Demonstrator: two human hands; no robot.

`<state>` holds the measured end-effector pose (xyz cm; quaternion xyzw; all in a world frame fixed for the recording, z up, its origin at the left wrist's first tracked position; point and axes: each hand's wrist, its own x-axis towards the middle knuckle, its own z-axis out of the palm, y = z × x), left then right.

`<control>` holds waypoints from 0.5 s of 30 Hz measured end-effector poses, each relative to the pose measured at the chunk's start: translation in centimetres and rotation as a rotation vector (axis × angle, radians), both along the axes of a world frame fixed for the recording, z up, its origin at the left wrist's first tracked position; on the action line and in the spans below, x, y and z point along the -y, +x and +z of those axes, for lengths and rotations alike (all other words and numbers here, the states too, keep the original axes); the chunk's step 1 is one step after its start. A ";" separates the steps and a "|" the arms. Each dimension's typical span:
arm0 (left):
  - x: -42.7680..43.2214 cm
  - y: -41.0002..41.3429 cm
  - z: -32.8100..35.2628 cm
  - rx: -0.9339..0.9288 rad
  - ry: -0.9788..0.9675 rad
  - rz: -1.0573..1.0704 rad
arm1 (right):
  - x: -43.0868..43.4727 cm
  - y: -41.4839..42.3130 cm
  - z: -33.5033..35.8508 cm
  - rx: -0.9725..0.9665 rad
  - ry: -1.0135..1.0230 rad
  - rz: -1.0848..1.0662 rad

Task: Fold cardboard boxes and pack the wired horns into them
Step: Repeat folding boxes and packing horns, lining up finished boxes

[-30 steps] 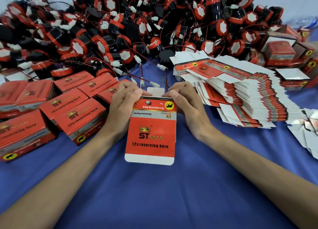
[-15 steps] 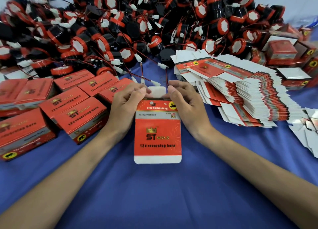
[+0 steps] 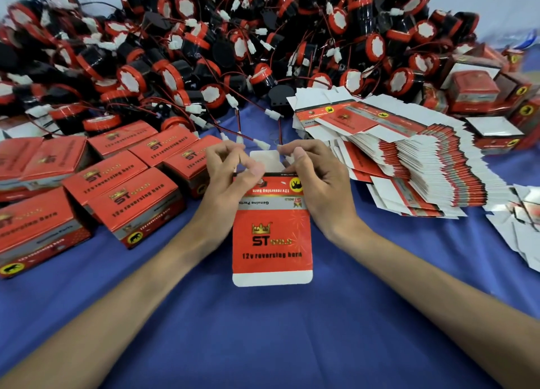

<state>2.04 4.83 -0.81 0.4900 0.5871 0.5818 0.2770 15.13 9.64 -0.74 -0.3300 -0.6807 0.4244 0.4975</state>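
A flat red cardboard box blank, printed "ST 12v reversing horn", lies lengthwise on the blue cloth in front of me, its white tab at the far end. My left hand pinches the blank's far left corner, thumb on the red face. My right hand grips the far right corner, fingers curled behind it. A big heap of black-and-red wired horns with white plugs fills the back. A slanted stack of flat blanks lies to the right.
Several folded red boxes stand in rows at the left. More boxes, some open, sit at the far right. Loose white cardboard pieces lie at the right edge. Blue cloth covers the table near me.
The blank has turned from slightly tilted to straight and shifted a little right. Both hands' fingers have lifted and curled around its far end, exposing the white tab.
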 end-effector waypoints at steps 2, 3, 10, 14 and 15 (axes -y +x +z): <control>1.0 0.3 0.1 -0.088 0.009 -0.065 | -0.1 0.1 -0.1 0.010 0.017 0.009; 1.5 0.3 0.0 -0.095 0.037 -0.063 | -0.2 0.2 -0.1 0.010 0.020 0.010; 1.4 0.4 -0.1 0.033 0.170 -0.048 | -0.1 0.3 0.0 -0.031 0.036 0.051; 1.5 0.0 -0.1 0.142 0.084 -0.119 | -0.2 0.4 -0.2 -0.072 -0.051 0.148; 1.5 -0.1 -0.2 0.153 0.080 -0.122 | -0.2 0.3 -0.2 -0.087 -0.120 0.186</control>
